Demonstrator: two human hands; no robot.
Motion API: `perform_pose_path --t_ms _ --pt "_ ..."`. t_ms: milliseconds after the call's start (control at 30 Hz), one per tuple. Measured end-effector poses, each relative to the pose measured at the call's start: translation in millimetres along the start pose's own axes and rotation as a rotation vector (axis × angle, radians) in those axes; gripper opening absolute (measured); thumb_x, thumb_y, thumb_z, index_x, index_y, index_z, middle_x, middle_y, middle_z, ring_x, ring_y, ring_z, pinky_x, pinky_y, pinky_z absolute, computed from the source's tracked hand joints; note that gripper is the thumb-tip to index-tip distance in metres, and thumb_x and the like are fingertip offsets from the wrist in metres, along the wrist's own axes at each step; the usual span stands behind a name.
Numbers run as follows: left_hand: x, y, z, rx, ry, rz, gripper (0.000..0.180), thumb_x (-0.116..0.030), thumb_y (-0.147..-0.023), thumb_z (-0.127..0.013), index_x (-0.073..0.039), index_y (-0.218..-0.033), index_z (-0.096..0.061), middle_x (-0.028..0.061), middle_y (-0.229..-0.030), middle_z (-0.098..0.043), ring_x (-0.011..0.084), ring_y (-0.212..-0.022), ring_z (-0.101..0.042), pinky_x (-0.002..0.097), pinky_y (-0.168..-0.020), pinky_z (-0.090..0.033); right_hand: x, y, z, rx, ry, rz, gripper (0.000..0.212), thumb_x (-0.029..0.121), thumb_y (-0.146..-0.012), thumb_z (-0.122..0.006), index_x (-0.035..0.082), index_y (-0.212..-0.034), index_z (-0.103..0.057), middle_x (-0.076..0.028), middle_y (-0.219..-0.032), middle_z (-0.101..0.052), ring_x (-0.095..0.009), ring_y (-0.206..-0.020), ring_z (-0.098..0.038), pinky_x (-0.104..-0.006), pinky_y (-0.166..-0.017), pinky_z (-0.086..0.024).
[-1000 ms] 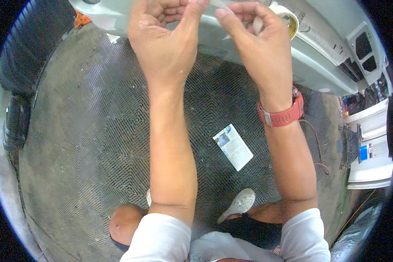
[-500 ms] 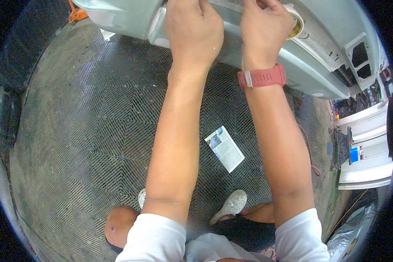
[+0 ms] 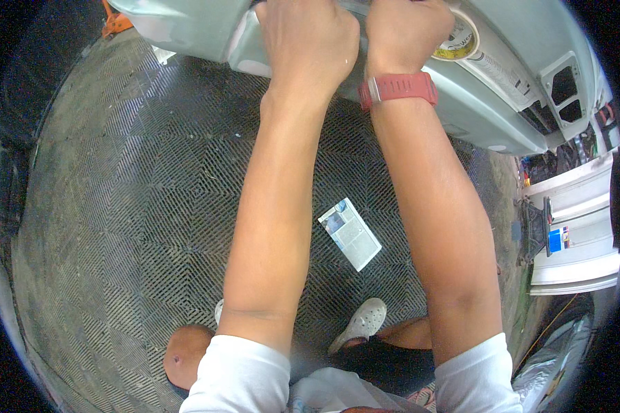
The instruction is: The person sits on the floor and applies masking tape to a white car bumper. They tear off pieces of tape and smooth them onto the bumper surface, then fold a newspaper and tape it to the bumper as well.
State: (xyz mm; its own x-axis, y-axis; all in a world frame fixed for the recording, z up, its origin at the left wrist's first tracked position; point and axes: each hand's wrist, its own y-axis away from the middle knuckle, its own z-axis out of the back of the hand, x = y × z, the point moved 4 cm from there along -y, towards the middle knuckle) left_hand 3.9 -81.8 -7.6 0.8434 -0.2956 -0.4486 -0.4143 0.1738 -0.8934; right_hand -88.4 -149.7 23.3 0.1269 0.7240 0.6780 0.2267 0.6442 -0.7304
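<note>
Two bare forearms rise from white short sleeves at the lower edge, with a bent knee (image 3: 184, 358) and a pale perforated clog (image 3: 360, 322) below them on the dark ribbed floor mat (image 3: 117, 227). Between the forearms, flat on that mat and well apart from both hands, lies a small folded printed leaflet (image 3: 350, 233). Farther up, the left hand (image 3: 308, 43) is pressed knuckles-up against the lower edge of a pale grey-green moulded body panel (image 3: 489, 103) that runs across the top of the view; its fingers curl over the panel's rim and out of sight, so it looks to be gripping the edge, though I cannot tell how firmly. Just beside it, the right hand (image 3: 405, 29), with a red watch (image 3: 398, 89) on its wrist, is set on the same panel, fingers likewise hidden beyond the top edge. A roll of tape (image 3: 459, 38) rests on the panel just right of the right hand. Beyond, at the right rim, stand white shelves (image 3: 575, 227) with small items, and an orange object (image 3: 117, 20) shows at the upper left.
</note>
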Motion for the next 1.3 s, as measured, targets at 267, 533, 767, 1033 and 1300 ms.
perform_pose_path --t_ms 267,533,767,1033,1300 --pt "-2.3 -1.3 -10.0 0.023 -0.065 0.109 0.047 0.001 -0.093 -0.051 0.012 -0.138 -0.058 0.0352 -0.145 -0.051 0.0520 -0.134 -0.051 0.0540 -0.113 -0.042 0.0 -4.3 -2.2 -0.046 0.036 0.014 0.026 0.015 -0.086 -0.084 -0.009 -0.081 -0.074 -0.017 -0.070 -0.071 -0.025 -0.065 -0.065 -0.0369 -0.068 -0.051" --pt "-11.4 -3.7 -10.7 0.012 -0.136 0.145 0.045 -0.003 -0.094 -0.053 0.010 -0.137 -0.059 0.0376 -0.142 -0.050 0.0529 -0.129 -0.054 0.0543 -0.111 -0.044 -3.7 -10.3 0.2 -0.105 0.088 0.066 0.026 0.014 -0.083 -0.086 -0.007 -0.078 -0.072 -0.021 -0.074 -0.073 -0.029 -0.069 -0.068 -0.0384 -0.071 -0.053" --pt "-7.7 -11.0 -6.8 0.095 -0.052 0.299 0.044 -0.007 -0.097 -0.050 0.013 -0.136 -0.057 0.0387 -0.135 -0.056 0.0551 -0.123 -0.058 0.0551 -0.109 -0.045 -14.3 -11.1 11.1 0.036 0.065 -0.015 0.029 0.016 -0.084 -0.085 -0.008 -0.090 -0.071 -0.012 -0.080 -0.071 -0.022 -0.074 -0.064 -0.0346 -0.074 -0.051" --pt "-16.0 -8.9 4.7 0.109 0.345 0.484 0.051 -0.016 -0.105 -0.045 0.013 -0.147 -0.050 0.0336 -0.152 -0.053 0.0451 -0.143 -0.050 0.0452 -0.121 -0.037 -4.3 27.6 70.6 0.350 0.180 0.161 0.022 0.020 -0.096 -0.076 -0.001 -0.098 -0.069 -0.002 -0.080 -0.064 -0.010 -0.073 -0.056 -0.0282 -0.068 -0.046" --pt "-29.2 -2.6 18.5 0.507 0.477 0.609 0.040 -0.021 -0.103 -0.058 -0.001 -0.137 -0.064 0.0203 -0.128 -0.067 0.0303 -0.123 -0.059 0.0424 -0.110 -0.039 8.5 42.6 112.5 0.612 -0.065 0.118 0.030 0.004 -0.101 -0.058 0.001 -0.130 -0.050 -0.005 -0.088 -0.065 -0.013 -0.080 -0.057 -0.0286 -0.077 -0.047"
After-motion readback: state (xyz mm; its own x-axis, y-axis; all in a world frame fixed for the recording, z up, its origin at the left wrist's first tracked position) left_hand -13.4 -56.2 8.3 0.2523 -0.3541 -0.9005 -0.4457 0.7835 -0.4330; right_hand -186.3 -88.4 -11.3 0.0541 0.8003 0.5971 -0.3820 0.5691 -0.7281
